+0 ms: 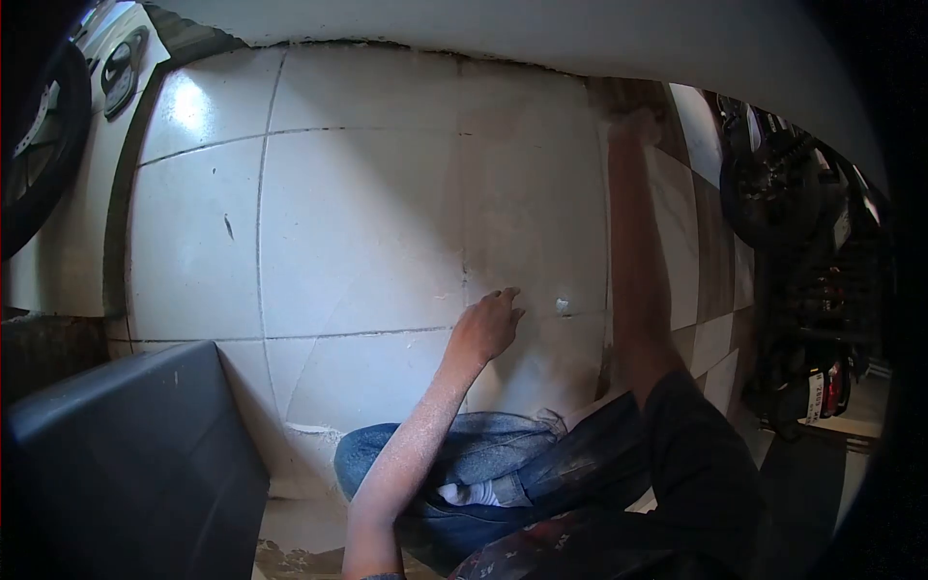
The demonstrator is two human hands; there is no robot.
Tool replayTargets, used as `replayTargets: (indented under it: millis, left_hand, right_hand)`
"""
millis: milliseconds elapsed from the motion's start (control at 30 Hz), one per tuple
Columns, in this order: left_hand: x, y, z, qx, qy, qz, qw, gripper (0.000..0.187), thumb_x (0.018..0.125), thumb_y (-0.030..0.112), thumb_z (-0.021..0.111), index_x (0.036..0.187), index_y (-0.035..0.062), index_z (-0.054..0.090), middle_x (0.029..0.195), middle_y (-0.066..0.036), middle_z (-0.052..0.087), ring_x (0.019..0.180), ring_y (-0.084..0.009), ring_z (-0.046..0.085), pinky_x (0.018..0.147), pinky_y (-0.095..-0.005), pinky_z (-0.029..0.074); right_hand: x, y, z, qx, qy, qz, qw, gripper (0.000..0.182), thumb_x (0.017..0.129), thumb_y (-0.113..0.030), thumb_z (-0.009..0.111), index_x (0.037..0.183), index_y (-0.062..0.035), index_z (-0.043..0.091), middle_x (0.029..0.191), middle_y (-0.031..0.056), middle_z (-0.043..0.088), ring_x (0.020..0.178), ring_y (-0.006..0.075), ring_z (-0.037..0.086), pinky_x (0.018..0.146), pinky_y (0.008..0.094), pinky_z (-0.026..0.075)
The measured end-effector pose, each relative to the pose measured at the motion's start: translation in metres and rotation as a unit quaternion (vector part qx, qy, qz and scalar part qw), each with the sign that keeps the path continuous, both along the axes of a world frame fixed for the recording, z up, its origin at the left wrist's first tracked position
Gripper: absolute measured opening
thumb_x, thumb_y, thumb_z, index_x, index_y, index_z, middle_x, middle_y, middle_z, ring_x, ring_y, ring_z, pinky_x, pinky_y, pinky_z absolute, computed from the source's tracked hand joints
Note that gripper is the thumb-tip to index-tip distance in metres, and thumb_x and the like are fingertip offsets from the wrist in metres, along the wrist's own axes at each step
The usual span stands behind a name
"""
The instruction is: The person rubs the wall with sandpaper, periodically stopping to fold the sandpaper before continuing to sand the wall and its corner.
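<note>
My left hand (486, 325) is over the pale tiled floor (358, 232), near a grout line, with its index finger and thumb apart and nothing visible in it. To its right, a small whitish fleck (563, 305) shows on the tile. My right arm reaches far forward, and my right hand (638, 123) is smeared by motion at a dark brown tile strip (619, 92) close to the base of the wall. Its fingers do not show clearly, and I cannot tell whether it holds anything. Dusty smears cover the tiles between both hands.
A dark grey box-like object (135, 454) stands at the lower left. Motorcycles (773, 184) are parked at the right, and a wheel (63, 145) shows at the upper left. A pale wall (541, 34) bounds the far side. My folded legs in jeans (580, 464) are below.
</note>
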State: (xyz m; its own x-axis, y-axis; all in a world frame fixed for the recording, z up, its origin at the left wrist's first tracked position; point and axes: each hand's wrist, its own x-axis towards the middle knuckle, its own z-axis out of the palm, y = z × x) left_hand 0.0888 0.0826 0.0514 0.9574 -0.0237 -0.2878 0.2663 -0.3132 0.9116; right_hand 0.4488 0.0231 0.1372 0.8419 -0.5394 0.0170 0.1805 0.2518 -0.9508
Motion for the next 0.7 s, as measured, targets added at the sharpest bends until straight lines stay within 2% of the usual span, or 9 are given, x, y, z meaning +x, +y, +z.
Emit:
replayTargets:
  millis: [100,233,300,333,367,533,567,600,700]
  left_hand:
    - [0.0,0.001,-0.002,0.004,-0.011,0.007,1.0,0.037,0.09,0.022,0.052,0.122,0.0017,0.051,0.109,-0.021,0.061,0.103,-0.0358,0.057,0.087,-0.0441,0.046]
    - [0.004,-0.008,-0.026,0.017,-0.026,-0.05,0.998,0.04,0.089,0.023,0.054,0.123,0.0024,0.05,0.113,-0.021,0.059,0.105,-0.0364,0.056,0.088,-0.0444,0.046]
    - [-0.001,-0.028,-0.071,0.034,-0.036,-0.102,0.994,0.043,0.088,0.025,0.056,0.125,0.0033,0.049,0.115,-0.02,0.058,0.106,-0.0355,0.056,0.088,-0.0443,0.046]
    - [-0.014,-0.044,-0.099,0.035,-0.109,-0.03,0.993,0.045,0.088,0.026,0.056,0.127,0.0041,0.048,0.118,-0.019,0.056,0.111,-0.0325,0.054,0.091,-0.0419,0.045]
    - [-0.019,-0.045,-0.099,0.032,-0.141,0.01,0.989,0.046,0.088,0.027,0.057,0.127,0.0045,0.047,0.12,-0.018,0.055,0.113,-0.0309,0.052,0.093,-0.0408,0.044]
    - [-0.024,-0.025,-0.085,-0.321,-0.152,0.173,0.919,0.036,0.089,0.02,0.056,0.12,0.002,0.055,0.105,-0.017,0.064,0.103,-0.0304,0.06,0.085,-0.0412,0.048]
    - [-0.016,-0.012,-0.056,-0.122,-0.119,0.057,0.984,0.037,0.089,0.02,0.055,0.121,0.0015,0.053,0.105,-0.019,0.063,0.102,-0.0321,0.06,0.084,-0.0423,0.048]
    - [-0.007,0.0,-0.028,0.083,-0.078,-0.061,0.992,0.037,0.089,0.02,0.054,0.121,0.001,0.051,0.105,-0.021,0.062,0.101,-0.0339,0.06,0.083,-0.0434,0.048]
    - [0.003,0.0,-0.008,-0.003,-0.006,-0.002,1.0,0.033,0.089,0.017,0.053,0.119,0.002,0.053,0.105,-0.022,0.061,0.099,-0.0373,0.058,0.083,-0.0451,0.046]
  right_hand:
    - [0.012,0.037,0.012,-0.023,-0.062,0.019,0.998,0.031,0.092,-0.018,0.048,0.116,-0.0006,0.055,0.109,0.0105,0.061,0.095,0.0214,0.06,0.082,0.0336,0.05]
    - [-0.059,0.15,-0.067,-0.124,-0.121,0.169,0.97,0.03,0.094,-0.022,0.047,0.108,0.0004,0.06,0.106,0.0109,0.063,0.097,0.0208,0.058,0.084,0.0341,0.046]
    - [-0.134,0.211,-0.107,-0.228,-0.164,0.381,0.881,0.032,0.095,-0.025,0.046,0.104,0.0009,0.063,0.104,0.0111,0.064,0.098,0.0205,0.057,0.086,0.0344,0.044]
    - [-0.177,0.241,-0.113,-0.227,-0.158,0.519,0.809,0.033,0.095,-0.026,0.045,0.102,0.0012,0.064,0.103,0.0112,0.065,0.098,0.0204,0.056,0.086,0.0345,0.043]
    - [-0.242,0.237,-0.05,-0.27,-0.201,0.471,0.815,0.033,0.094,-0.026,0.05,0.095,0.0034,0.065,0.101,0.0114,0.065,0.096,0.0185,0.057,0.087,0.0367,0.043]
    - [-0.221,0.206,-0.082,-0.024,-0.014,0.311,0.95,0.037,0.096,-0.032,0.05,0.104,0.003,0.059,0.084,0.0054,0.065,0.066,0.0244,0.062,0.067,0.0397,0.051]
    - [-0.174,0.176,-0.131,-0.237,0.086,0.243,0.937,0.047,0.096,-0.04,0.046,0.107,0.004,0.059,0.086,0.0083,0.066,0.071,0.0237,0.062,0.07,0.0371,0.05]
    - [-0.135,0.134,-0.151,-0.203,0.053,0.172,0.963,0.047,0.096,-0.04,0.046,0.112,0.003,0.057,0.095,0.0103,0.065,0.08,0.023,0.06,0.073,0.0365,0.05]
    - [-0.054,0.017,-0.12,-0.116,-0.013,0.041,0.992,0.042,0.095,-0.031,0.048,0.122,0.0014,0.051,0.111,0.0128,0.059,0.091,0.0202,0.058,0.078,0.0338,0.049]
